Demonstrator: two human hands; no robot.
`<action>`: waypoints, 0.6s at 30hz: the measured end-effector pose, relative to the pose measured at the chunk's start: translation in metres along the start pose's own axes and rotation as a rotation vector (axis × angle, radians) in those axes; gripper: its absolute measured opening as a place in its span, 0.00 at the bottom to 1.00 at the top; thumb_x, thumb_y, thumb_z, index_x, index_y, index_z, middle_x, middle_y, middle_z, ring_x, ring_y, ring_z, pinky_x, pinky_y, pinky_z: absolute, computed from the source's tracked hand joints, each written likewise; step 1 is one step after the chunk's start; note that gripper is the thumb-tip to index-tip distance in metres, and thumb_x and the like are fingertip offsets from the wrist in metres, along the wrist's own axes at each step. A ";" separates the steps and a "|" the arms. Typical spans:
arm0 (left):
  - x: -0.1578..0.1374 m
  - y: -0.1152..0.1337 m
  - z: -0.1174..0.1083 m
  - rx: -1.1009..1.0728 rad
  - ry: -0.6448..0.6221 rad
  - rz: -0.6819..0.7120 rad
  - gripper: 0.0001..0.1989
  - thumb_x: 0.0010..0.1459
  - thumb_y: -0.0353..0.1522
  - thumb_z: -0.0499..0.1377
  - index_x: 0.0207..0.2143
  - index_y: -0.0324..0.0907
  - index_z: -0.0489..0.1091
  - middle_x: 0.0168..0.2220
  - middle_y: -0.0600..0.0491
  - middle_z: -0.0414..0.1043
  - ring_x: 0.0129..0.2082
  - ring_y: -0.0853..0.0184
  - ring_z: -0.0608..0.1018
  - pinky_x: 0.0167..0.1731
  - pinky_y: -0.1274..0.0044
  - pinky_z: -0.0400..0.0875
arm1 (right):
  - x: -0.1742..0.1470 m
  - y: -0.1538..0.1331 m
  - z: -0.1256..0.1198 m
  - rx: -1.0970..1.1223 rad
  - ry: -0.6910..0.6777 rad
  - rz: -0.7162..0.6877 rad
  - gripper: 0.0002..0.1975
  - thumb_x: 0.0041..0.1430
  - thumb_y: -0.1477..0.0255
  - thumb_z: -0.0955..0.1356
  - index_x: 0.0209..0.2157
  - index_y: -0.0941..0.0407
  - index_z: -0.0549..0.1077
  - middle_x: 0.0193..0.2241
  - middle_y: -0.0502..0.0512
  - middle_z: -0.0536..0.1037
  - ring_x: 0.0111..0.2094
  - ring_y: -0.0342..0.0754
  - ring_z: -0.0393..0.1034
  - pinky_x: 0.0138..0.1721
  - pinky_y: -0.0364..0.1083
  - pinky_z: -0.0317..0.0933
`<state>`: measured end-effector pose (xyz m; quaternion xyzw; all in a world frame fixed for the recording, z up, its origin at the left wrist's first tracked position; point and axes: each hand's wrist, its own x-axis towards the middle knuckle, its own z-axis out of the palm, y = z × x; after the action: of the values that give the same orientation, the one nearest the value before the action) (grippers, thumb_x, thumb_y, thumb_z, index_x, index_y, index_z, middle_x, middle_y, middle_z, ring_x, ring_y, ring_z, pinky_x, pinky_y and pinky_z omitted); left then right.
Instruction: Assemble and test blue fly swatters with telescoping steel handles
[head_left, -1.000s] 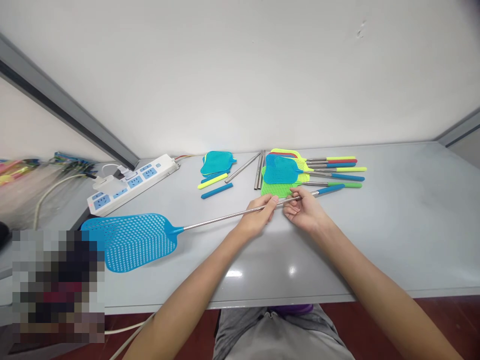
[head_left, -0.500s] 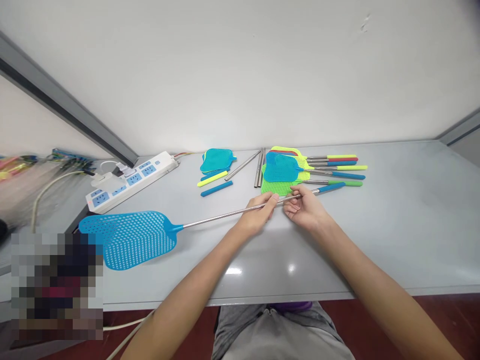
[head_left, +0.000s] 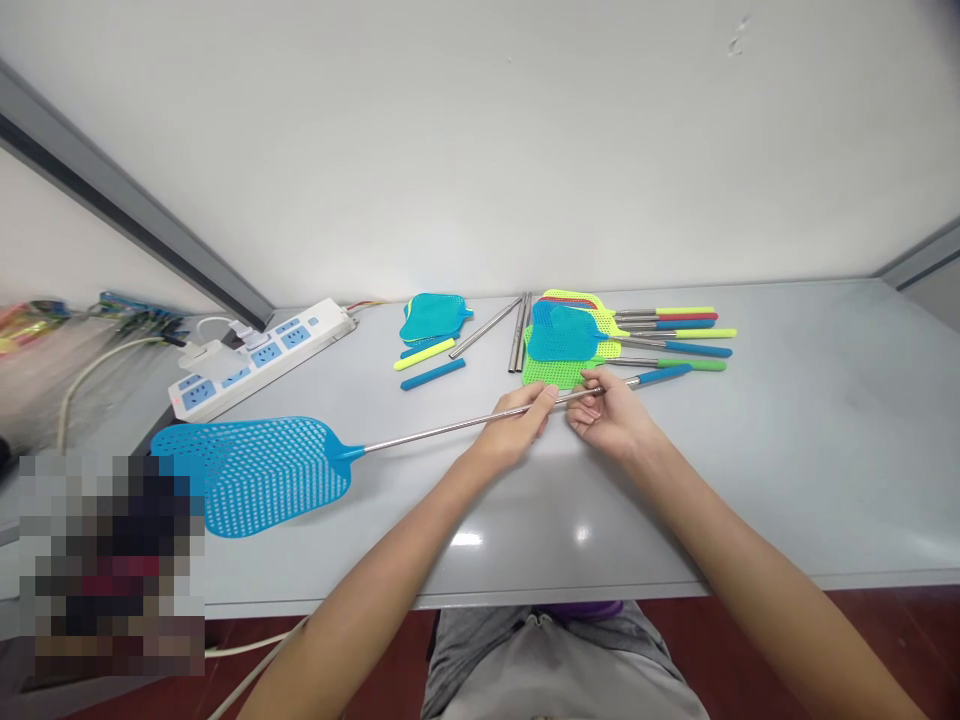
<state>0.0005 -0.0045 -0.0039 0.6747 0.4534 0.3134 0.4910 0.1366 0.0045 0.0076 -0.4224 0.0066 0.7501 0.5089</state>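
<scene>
A blue fly swatter [head_left: 277, 475] with a long, extended metal rod is held above the table, its perforated head to the left and its blue grip to the right. My left hand [head_left: 519, 422] is closed around the middle of the rod. Close by, my right hand [head_left: 609, 412] pinches the rod just short of the grip. Behind my hands lies a group of fly swatters with a blue head [head_left: 564, 333], a green head [head_left: 551, 374] and yellow and red ones partly covered. Their coloured handles point right.
Loose blue swatter heads [head_left: 435, 317], a yellow handle sleeve [head_left: 424, 354] and a blue handle sleeve [head_left: 433, 375] lie at the back. Several metal rods [head_left: 517, 335] rest beside them. A white power strip [head_left: 262, 360] with plugged-in cables stands at the left. A wall borders the grey table [head_left: 810, 450].
Both hands keep their hold on the blue fly swatter at the same spots. The view has shifted very slightly, and the swatter's head sits a touch further left.
</scene>
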 end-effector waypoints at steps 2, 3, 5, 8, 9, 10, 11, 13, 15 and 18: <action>0.000 0.000 0.000 -0.017 -0.003 -0.004 0.20 0.57 0.44 0.42 0.21 0.41 0.58 0.14 0.59 0.57 0.17 0.74 0.62 0.19 0.81 0.56 | 0.000 0.000 0.000 -0.007 -0.003 -0.009 0.14 0.51 0.75 0.60 0.16 0.55 0.51 0.07 0.42 0.51 0.09 0.36 0.41 0.09 0.36 0.40; 0.000 0.000 0.000 -0.024 -0.005 -0.006 0.20 0.57 0.44 0.42 0.21 0.40 0.58 0.14 0.59 0.56 0.16 0.74 0.62 0.19 0.81 0.56 | 0.000 0.001 0.000 -0.012 -0.004 -0.014 0.14 0.51 0.75 0.60 0.16 0.55 0.51 0.07 0.42 0.51 0.09 0.36 0.41 0.09 0.36 0.40; 0.000 -0.001 0.000 -0.043 -0.009 -0.007 0.20 0.57 0.44 0.42 0.21 0.40 0.58 0.14 0.59 0.56 0.16 0.74 0.62 0.19 0.81 0.56 | 0.000 0.001 0.000 -0.024 -0.007 -0.028 0.14 0.51 0.75 0.60 0.15 0.55 0.51 0.07 0.43 0.52 0.09 0.36 0.41 0.09 0.36 0.39; 0.001 -0.003 0.001 -0.102 -0.008 -0.008 0.20 0.56 0.44 0.43 0.21 0.40 0.58 0.14 0.60 0.56 0.16 0.75 0.61 0.18 0.81 0.56 | -0.001 0.002 0.001 -0.047 -0.012 -0.059 0.14 0.51 0.75 0.60 0.15 0.56 0.52 0.07 0.43 0.52 0.09 0.36 0.42 0.10 0.37 0.40; 0.002 -0.004 0.001 -0.126 -0.008 -0.014 0.20 0.56 0.45 0.43 0.21 0.40 0.58 0.13 0.60 0.55 0.15 0.75 0.61 0.18 0.81 0.56 | -0.001 0.003 0.001 -0.053 -0.014 -0.070 0.14 0.51 0.74 0.60 0.15 0.56 0.53 0.07 0.43 0.53 0.09 0.37 0.42 0.10 0.37 0.40; 0.003 -0.005 0.002 -0.151 -0.009 -0.024 0.20 0.55 0.45 0.43 0.21 0.40 0.58 0.13 0.60 0.55 0.15 0.75 0.61 0.17 0.82 0.56 | -0.001 0.003 0.001 -0.062 -0.020 -0.078 0.14 0.52 0.73 0.60 0.15 0.56 0.54 0.07 0.44 0.53 0.09 0.37 0.43 0.10 0.37 0.40; 0.003 -0.005 0.002 -0.173 -0.013 -0.036 0.20 0.55 0.45 0.44 0.21 0.40 0.59 0.13 0.60 0.55 0.15 0.75 0.61 0.17 0.82 0.56 | -0.001 0.004 0.001 -0.074 -0.031 -0.084 0.14 0.52 0.72 0.60 0.15 0.56 0.56 0.06 0.44 0.53 0.09 0.37 0.43 0.10 0.37 0.40; 0.005 -0.006 0.002 -0.208 -0.025 -0.058 0.20 0.55 0.45 0.44 0.21 0.40 0.59 0.13 0.60 0.55 0.14 0.75 0.61 0.16 0.82 0.56 | 0.000 0.004 0.001 -0.102 -0.058 -0.095 0.14 0.53 0.71 0.59 0.15 0.56 0.57 0.06 0.44 0.54 0.09 0.37 0.44 0.10 0.37 0.41; 0.006 -0.006 0.002 -0.240 -0.039 -0.073 0.20 0.55 0.44 0.44 0.20 0.39 0.59 0.13 0.59 0.55 0.14 0.75 0.61 0.16 0.82 0.56 | 0.000 0.005 0.001 -0.128 -0.074 -0.113 0.15 0.54 0.71 0.58 0.15 0.57 0.58 0.06 0.45 0.54 0.09 0.37 0.44 0.10 0.37 0.41; 0.006 -0.005 0.001 -0.261 -0.048 -0.091 0.20 0.55 0.44 0.44 0.20 0.39 0.59 0.13 0.59 0.55 0.14 0.76 0.61 0.16 0.82 0.57 | -0.001 0.005 0.001 -0.139 -0.067 -0.138 0.15 0.53 0.72 0.58 0.15 0.57 0.58 0.06 0.45 0.54 0.09 0.37 0.45 0.10 0.37 0.43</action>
<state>0.0024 0.0013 -0.0090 0.5911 0.4269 0.3309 0.5991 0.1315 0.0019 0.0067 -0.4309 -0.0917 0.7256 0.5286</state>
